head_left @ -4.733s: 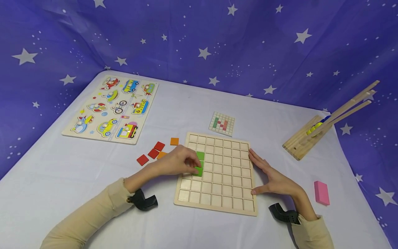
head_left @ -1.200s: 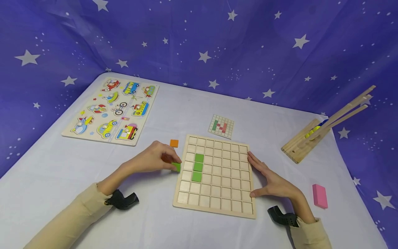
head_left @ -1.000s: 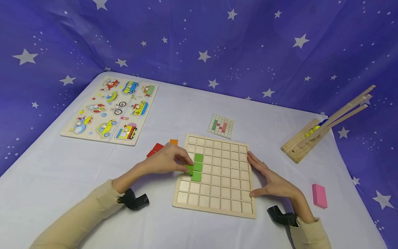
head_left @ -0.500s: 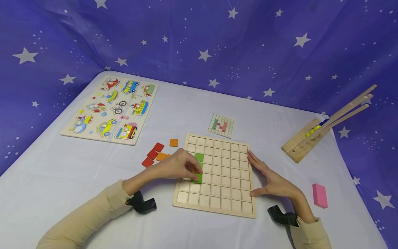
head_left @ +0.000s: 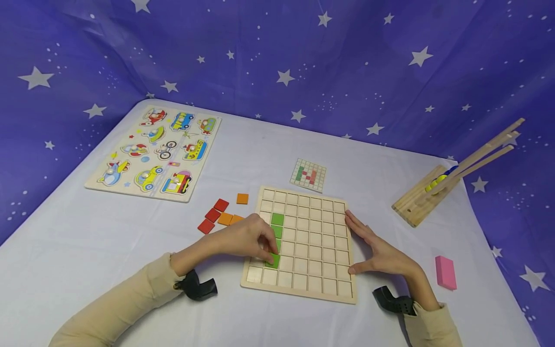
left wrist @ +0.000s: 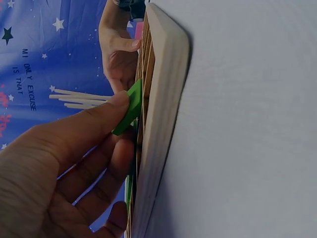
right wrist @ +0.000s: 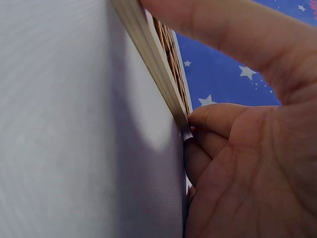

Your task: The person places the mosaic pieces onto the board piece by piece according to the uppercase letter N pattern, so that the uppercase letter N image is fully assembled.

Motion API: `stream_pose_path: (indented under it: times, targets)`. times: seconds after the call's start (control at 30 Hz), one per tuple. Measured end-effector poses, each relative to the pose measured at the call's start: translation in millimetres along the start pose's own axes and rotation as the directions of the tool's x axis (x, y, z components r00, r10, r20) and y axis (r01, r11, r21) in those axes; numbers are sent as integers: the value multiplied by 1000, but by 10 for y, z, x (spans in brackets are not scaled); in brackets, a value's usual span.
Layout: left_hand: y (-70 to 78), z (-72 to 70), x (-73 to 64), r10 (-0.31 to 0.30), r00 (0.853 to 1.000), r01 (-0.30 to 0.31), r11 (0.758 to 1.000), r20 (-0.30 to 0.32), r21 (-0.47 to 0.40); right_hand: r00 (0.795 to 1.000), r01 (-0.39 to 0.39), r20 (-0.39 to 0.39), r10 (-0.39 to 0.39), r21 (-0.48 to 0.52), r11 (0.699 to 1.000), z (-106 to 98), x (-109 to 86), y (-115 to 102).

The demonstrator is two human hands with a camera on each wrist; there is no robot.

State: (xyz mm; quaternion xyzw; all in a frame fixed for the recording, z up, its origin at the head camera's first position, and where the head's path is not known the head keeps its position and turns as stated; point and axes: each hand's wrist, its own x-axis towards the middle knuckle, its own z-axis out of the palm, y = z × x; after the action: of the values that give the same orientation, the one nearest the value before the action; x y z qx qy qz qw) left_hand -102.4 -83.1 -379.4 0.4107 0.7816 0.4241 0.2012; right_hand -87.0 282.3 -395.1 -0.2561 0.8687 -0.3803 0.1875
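My left hand [head_left: 249,236] pinches a green square tile [head_left: 273,261] between thumb and fingers, low in the second column of a wooden grid board [head_left: 312,250]. In the left wrist view that tile [left wrist: 130,109] is tilted, one edge at the grid. Above it in the same column lie three green tiles [head_left: 278,219], the lowest partly hidden by the fingers. My right hand [head_left: 386,253] rests against the board's right edge, thumb and fingers spread apart; the right wrist view shows thumb and fingertips touching the rim [right wrist: 163,74].
Left of the board lie three red tiles [head_left: 213,215] and some orange tiles [head_left: 242,198]. A small pattern card [head_left: 309,175] lies behind it. A vehicle puzzle board [head_left: 173,159] is at the far left. On the right stand a wooden bead rack [head_left: 416,205] and a pink block [head_left: 445,273].
The left hand brought another green tile from beside the board onto the grid, then shifted it down the column below the other green tiles. The right hand has stayed at the board's edge.
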Motion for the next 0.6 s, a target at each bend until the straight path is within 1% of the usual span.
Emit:
stream_pose_path:
  times: [0.1, 0.27, 0.33, 0.5, 0.6]
  targets:
    - [4, -2, -7, 5, 1000, -6, 1000, 3, 26, 1000, 1, 3, -1, 3, 1000, 0, 0, -2]
    - [-9, -1, -12, 48, 999, -48, 997, 9, 57, 1000, 3, 5, -3, 3, 1000, -1, 1, -11]
    - [-12, -3, -12, 74, 997, -75, 994, 11, 78, 1000, 2, 4, -2, 1, 1000, -1, 1, -11]
    - [-36, -11, -8, 151, 988, -151, 976, 10, 159, 1000, 0, 0, 0, -5, 1000, 1, 3, -10]
    - [-46, -13, -5, 176, 984, -172, 962, 4, 211, 1000, 1, -1, -1, -8, 1000, 4, 3, -8]
